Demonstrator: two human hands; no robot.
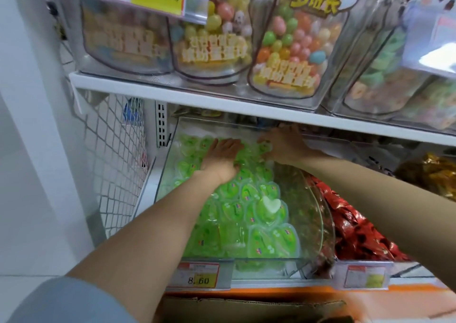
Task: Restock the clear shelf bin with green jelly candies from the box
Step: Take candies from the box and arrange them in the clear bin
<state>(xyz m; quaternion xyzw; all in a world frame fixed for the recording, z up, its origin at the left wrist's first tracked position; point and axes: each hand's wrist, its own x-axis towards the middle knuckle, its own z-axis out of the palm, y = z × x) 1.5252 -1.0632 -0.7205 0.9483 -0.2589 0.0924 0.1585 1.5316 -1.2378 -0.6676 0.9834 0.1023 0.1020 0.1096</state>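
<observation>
The clear shelf bin (318, 214) sits on the lower shelf, heaped with green heart-shaped jelly candies (249, 214). My left hand (220, 158) lies palm down with straight fingers on the candies near the back of the bin. My right hand (283, 142) reaches deeper, flat on the pile at the bin's back right, its fingertips partly under the upper shelf. Along the bottom edge of the view shows the brown cardboard box (246, 309), its contents hidden.
A white shelf board (197, 93) hangs low over the bin and carries clear jars of coloured candy balls (288, 44). Red-wrapped sweets (355, 229) fill the bin on the right. A wire mesh panel (116, 162) stands left. A price tag (198, 277) reads 8.60.
</observation>
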